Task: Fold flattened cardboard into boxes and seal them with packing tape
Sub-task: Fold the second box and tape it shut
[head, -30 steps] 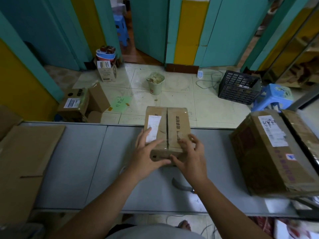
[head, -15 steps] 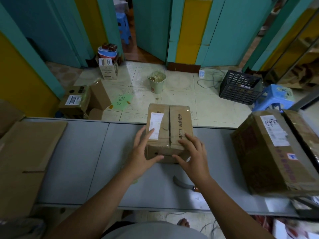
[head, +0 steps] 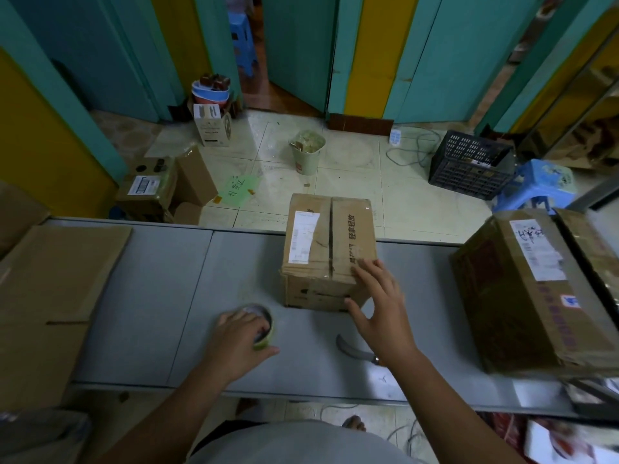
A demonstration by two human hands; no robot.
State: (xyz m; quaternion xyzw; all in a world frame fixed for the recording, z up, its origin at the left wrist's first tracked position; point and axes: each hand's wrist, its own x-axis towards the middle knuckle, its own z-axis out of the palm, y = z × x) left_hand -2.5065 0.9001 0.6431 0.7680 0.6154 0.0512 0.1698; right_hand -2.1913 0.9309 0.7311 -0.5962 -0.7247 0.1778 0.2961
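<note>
A small brown cardboard box [head: 326, 249] with a white label and closed top flaps stands in the middle of the grey table [head: 150, 296]. My right hand [head: 382, 303] rests on its near right corner, fingers spread over the top edge and thumb against the front face. My left hand [head: 239, 336] lies over a roll of packing tape [head: 264, 324] on the table left of the box, fingers curled round the roll.
A curved knife [head: 351, 349] lies on the table under my right wrist. A large taped box [head: 529, 289] stands at the right. Flattened cardboard [head: 50, 289] lies at the left. On the floor beyond are a bin, a black crate, a blue stool and small boxes.
My left hand has left the box and moved down and left onto the tape roll. My right hand stays on the box's near right corner.
</note>
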